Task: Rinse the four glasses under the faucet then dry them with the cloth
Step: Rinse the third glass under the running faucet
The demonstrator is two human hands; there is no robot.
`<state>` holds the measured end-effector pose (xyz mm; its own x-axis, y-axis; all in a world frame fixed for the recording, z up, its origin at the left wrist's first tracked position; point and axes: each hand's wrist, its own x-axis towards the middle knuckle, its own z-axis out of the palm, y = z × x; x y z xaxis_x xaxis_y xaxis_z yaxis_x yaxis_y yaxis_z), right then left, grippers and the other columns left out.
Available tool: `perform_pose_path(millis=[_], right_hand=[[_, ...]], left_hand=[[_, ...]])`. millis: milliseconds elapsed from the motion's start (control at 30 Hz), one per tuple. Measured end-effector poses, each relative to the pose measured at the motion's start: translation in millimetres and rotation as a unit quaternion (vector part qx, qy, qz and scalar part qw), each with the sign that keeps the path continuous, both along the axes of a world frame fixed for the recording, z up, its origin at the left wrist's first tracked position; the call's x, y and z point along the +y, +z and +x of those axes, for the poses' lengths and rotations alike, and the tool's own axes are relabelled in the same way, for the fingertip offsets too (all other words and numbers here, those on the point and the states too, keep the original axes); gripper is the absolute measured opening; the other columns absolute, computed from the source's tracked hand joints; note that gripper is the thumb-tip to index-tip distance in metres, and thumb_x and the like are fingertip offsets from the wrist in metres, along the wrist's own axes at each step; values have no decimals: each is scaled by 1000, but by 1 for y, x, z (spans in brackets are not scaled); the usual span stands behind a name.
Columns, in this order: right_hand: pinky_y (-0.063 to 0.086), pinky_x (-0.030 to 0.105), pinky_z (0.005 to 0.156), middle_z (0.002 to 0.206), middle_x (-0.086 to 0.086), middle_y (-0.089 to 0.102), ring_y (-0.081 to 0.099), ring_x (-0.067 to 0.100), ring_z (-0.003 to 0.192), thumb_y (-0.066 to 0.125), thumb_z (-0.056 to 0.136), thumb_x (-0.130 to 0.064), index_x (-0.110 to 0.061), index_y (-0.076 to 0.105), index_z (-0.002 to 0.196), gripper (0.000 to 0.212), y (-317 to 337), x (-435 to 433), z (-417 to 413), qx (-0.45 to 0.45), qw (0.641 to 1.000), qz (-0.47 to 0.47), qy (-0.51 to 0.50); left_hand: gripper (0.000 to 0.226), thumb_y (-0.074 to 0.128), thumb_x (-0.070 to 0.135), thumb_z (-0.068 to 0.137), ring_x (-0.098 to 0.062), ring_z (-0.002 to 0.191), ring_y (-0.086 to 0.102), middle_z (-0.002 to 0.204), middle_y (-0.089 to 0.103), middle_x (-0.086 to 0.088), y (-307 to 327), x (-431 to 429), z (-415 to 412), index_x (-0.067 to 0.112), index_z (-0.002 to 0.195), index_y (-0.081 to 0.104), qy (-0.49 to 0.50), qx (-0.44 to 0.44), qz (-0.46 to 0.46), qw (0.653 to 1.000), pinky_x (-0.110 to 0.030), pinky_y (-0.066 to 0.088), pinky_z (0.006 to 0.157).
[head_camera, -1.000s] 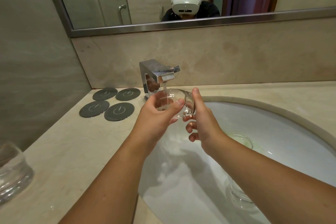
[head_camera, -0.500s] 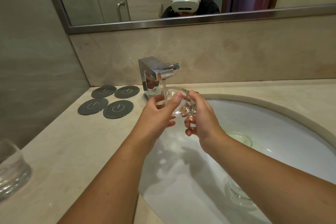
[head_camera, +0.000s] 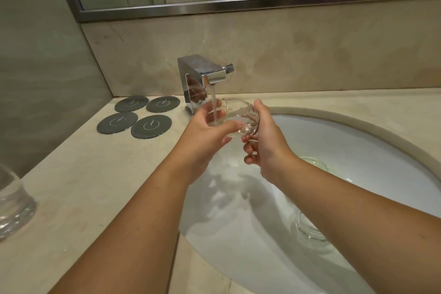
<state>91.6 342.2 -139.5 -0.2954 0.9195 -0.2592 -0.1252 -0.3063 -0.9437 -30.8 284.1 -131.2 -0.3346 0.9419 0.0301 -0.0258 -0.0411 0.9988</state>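
A clear glass point(head_camera: 236, 114) lies tilted on its side under the chrome faucet point(head_camera: 202, 79), and a stream of water runs into its mouth. My left hand point(head_camera: 205, 133) grips the rim end, with the fingers curled round it. The base end is held by my right hand point(head_camera: 265, 136). Both hands hover over the left part of the white sink point(head_camera: 358, 150). Another glass point(head_camera: 310, 231) lies in the basin under my right forearm, partly hidden. A further glass point(head_camera: 12, 205) stands on the counter at the far left edge. No cloth is in view.
Four dark round coasters point(head_camera: 138, 117) lie on the beige counter point(head_camera: 83, 186) left of the faucet. A stone wall closes the left side, and a mirror hangs above the backsplash. The sink drain point(head_camera: 315, 164) shows beyond my right wrist.
The glass has turned in my hands and shifted a little to the right, so the water now runs into its mouth. Both hands keep their hold.
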Motion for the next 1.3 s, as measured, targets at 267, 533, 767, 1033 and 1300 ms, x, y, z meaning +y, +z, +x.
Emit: perform_pose_path(millis=[267,533,767,1033,1300], right_hand=[[38,28,49,91,7,64,50,16,53,48,101,-59,-26,73,116,43,-2,0,-2,4,998,56,2],[34,27,50,92,1,69,50,18,62,32,96,-84,-33,75,118,71,2,-1,2,-47,999,2,11],[35,27,51,72,0,52,42,16,55,47,98,-72,-25,74,101,54,-2,1,1,-24,1000,-15,-6],[38,29,53,94,2,64,51,19,64,47,101,-56,-27,74,112,42,-2,0,-1,-30,997,72,-7],[37,31,57,84,-3,65,48,18,62,34,93,-87,-28,78,113,76,1,0,1,-83,996,11,11]], left_hand=[[92,84,74,69,-15,90,75,121,72,2,1,0,1,19,138,58,43,35,-38,998,-33,62,86],[76,91,33,76,-10,103,76,122,75,-1,1,-1,-2,18,142,58,21,20,-2,1000,-30,60,86],[83,85,28,70,-14,120,69,142,64,-5,0,-1,-1,25,147,54,-19,5,-9,1000,-36,57,99],[98,86,80,63,-16,107,73,128,71,-1,-3,-1,-2,23,139,60,37,77,-42,995,-30,61,84],[78,88,44,72,-14,118,72,133,68,1,-2,-2,-5,29,142,59,8,85,13,996,-35,62,93]])
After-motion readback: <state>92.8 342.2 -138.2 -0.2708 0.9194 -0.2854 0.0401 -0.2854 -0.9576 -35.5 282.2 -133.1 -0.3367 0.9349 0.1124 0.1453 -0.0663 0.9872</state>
